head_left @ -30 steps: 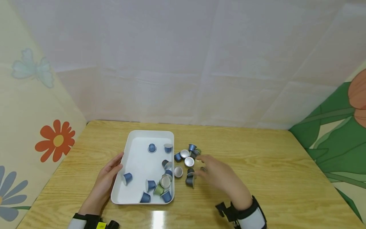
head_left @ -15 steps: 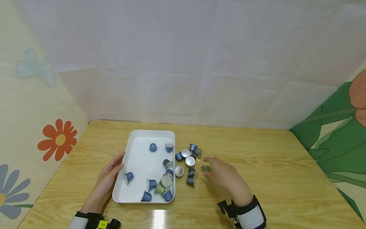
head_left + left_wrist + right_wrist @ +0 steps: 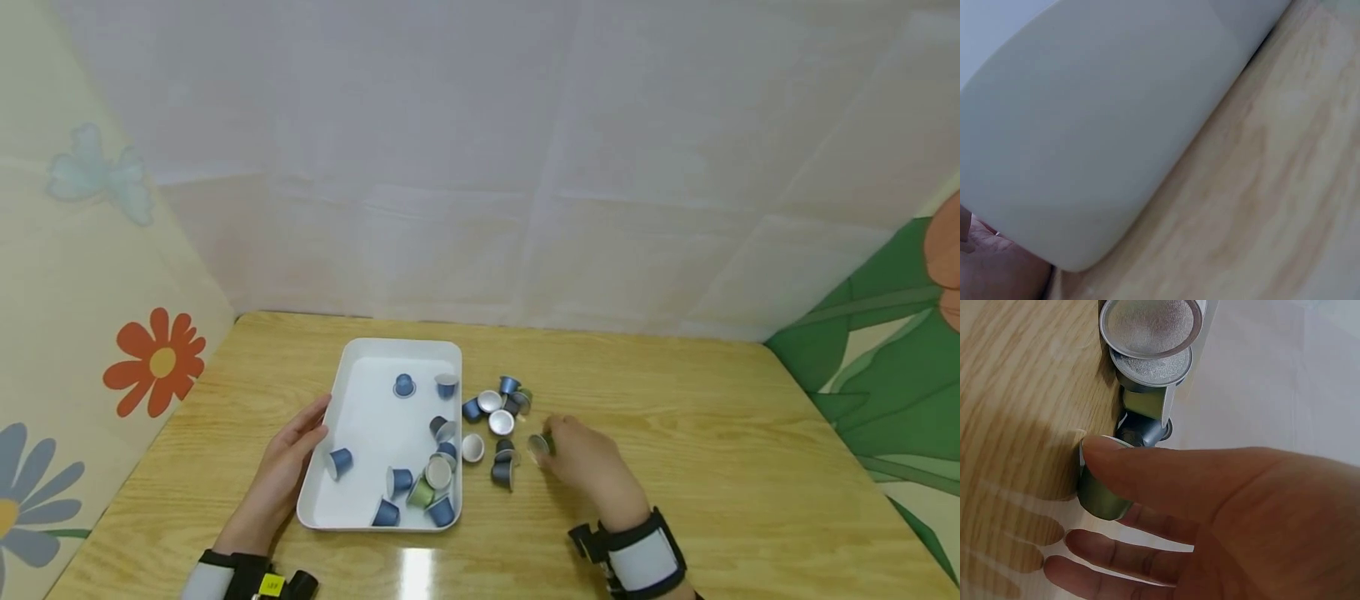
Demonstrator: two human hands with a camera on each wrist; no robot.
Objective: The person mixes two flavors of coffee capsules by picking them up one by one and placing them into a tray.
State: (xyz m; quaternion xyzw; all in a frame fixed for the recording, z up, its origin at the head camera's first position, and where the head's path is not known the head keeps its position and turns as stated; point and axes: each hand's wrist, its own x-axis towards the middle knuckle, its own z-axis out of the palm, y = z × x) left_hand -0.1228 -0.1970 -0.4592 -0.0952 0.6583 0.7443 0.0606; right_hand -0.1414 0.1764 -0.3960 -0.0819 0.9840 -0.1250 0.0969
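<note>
On the wooden table lies a white tray with several blue, green and dark coffee capsules, mostly along its right side. My left hand holds the tray's left edge, its thumb and fingers at the rim; the left wrist view shows mainly the tray's outer wall. To the right, my right hand pinches a green coffee capsule low over the table, thumb on its near side. The other fingers extend below it in the right wrist view, and the fingertips behind the capsule are hidden.
Loose capsules cluster between the tray and my right hand, including a silver-lidded one, a pale-lidded one and a dark one. A white sheet hangs behind the table.
My right hand has shifted slightly right, away from the dark capsules, and closed thumb and fingers on the green capsule. The left hand keeps its place at the tray.
</note>
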